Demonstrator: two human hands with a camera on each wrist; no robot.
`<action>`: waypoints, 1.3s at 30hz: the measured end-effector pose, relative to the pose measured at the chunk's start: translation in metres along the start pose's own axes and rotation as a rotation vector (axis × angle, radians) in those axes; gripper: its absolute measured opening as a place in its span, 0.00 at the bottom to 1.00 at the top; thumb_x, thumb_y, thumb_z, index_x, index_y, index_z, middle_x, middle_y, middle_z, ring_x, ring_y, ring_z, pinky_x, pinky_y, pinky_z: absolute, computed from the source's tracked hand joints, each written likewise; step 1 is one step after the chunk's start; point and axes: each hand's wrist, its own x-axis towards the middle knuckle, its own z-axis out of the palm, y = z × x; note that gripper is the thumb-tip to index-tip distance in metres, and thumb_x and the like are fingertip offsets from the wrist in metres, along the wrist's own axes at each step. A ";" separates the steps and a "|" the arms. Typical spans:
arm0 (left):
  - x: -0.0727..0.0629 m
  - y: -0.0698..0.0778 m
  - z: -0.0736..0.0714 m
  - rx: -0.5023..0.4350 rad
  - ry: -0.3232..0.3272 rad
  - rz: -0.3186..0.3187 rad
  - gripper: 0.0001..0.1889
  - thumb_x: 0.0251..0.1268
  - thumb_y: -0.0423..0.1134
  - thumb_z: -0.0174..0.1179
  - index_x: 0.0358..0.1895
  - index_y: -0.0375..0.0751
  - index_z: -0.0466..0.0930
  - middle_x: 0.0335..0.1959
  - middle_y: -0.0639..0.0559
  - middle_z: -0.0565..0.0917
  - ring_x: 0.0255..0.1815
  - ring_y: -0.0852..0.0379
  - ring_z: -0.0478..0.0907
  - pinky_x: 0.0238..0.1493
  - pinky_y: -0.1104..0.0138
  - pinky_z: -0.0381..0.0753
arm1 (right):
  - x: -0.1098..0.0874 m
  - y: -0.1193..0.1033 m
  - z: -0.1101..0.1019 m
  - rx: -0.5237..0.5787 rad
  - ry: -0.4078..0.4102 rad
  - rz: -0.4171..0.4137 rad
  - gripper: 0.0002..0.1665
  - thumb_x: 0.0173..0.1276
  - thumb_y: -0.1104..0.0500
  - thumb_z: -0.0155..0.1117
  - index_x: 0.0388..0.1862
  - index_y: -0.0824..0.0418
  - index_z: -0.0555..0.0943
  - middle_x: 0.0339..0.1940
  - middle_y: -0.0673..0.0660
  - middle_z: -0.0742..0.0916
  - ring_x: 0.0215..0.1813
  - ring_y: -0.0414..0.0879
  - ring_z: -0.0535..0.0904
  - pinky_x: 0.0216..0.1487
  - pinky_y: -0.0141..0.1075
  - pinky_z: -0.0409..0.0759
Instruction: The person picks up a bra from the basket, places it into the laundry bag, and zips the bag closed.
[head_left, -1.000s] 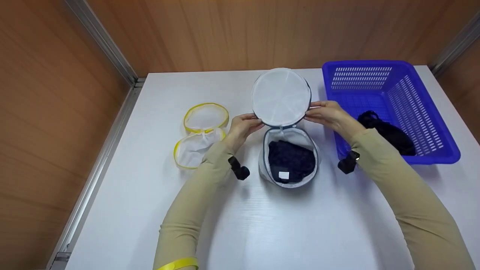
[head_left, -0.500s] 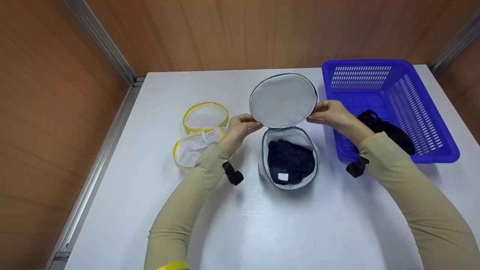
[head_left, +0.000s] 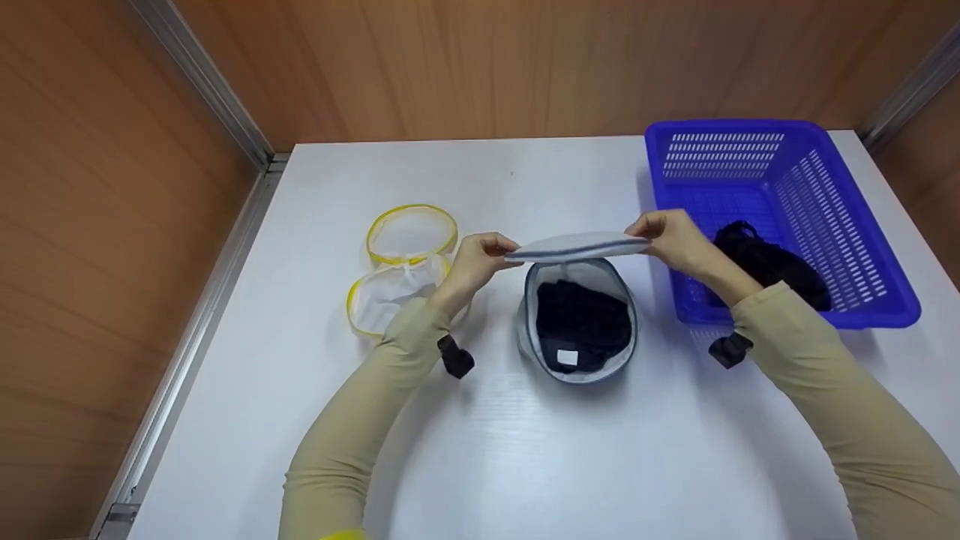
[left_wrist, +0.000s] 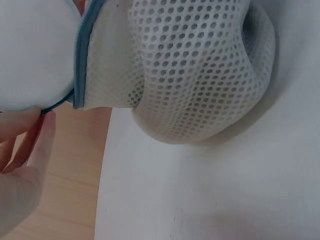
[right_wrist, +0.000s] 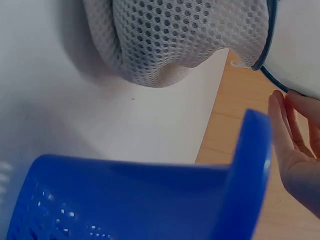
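A round white mesh laundry bag (left_wrist: 190, 75) with a blue-grey zip edge stands on the table, its mouth facing up. Dark navy fabric (head_left: 581, 319) with a white tag lies inside it. Its round lid (head_left: 577, 246) is lifted at the back of the mouth and shows nearly edge-on in the head view. My left hand (head_left: 480, 262) pinches the lid's left edge between thumb and fingers. On the opposite edge, my right hand (head_left: 675, 238) pinches the rim the same way. Both wrist views show fingertips right at the lid's zip edge.
Left of the bag lies a smaller white mesh bag (head_left: 390, 296) with yellow trim, its lid folded back. A blue plastic basket (head_left: 874, 247) stands at the right, close to my right forearm, with a black cloth item (head_left: 776, 266) in it. Wooden panels (head_left: 480, 71) border the table.
The lid has tipped from standing upright, facing me, to nearly edge-on over the back of the bag's mouth. Both hands have kept their pinch on it, and the right has shifted slightly outward.
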 end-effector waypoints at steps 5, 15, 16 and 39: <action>-0.004 -0.003 -0.001 0.195 -0.079 0.129 0.05 0.51 0.21 0.56 0.29 0.27 0.81 0.30 0.42 0.82 0.33 0.58 0.78 0.35 0.73 0.75 | -0.007 0.002 0.002 -0.155 -0.046 -0.071 0.04 0.56 0.72 0.58 0.27 0.68 0.80 0.29 0.59 0.83 0.35 0.43 0.79 0.34 0.27 0.75; -0.010 -0.003 0.009 0.361 -0.088 0.240 0.03 0.52 0.22 0.57 0.28 0.30 0.81 0.29 0.43 0.82 0.33 0.55 0.79 0.37 0.72 0.78 | -0.015 0.008 0.013 -0.313 -0.084 -0.251 0.06 0.54 0.77 0.57 0.26 0.70 0.79 0.28 0.62 0.83 0.35 0.53 0.80 0.40 0.42 0.79; -0.010 -0.002 0.010 0.370 -0.087 0.237 0.03 0.52 0.23 0.58 0.29 0.30 0.80 0.29 0.43 0.82 0.33 0.55 0.79 0.37 0.72 0.77 | -0.015 0.008 0.014 -0.324 -0.080 -0.266 0.07 0.53 0.77 0.57 0.26 0.70 0.79 0.28 0.62 0.83 0.34 0.53 0.80 0.39 0.42 0.79; 0.012 0.016 0.036 0.560 -0.379 -0.023 0.18 0.62 0.36 0.52 0.52 0.30 0.72 0.50 0.40 0.76 0.48 0.50 0.75 0.46 0.66 0.75 | 0.015 -0.001 0.013 -0.355 -0.209 -0.099 0.12 0.65 0.65 0.51 0.43 0.70 0.77 0.38 0.67 0.82 0.37 0.55 0.77 0.39 0.43 0.75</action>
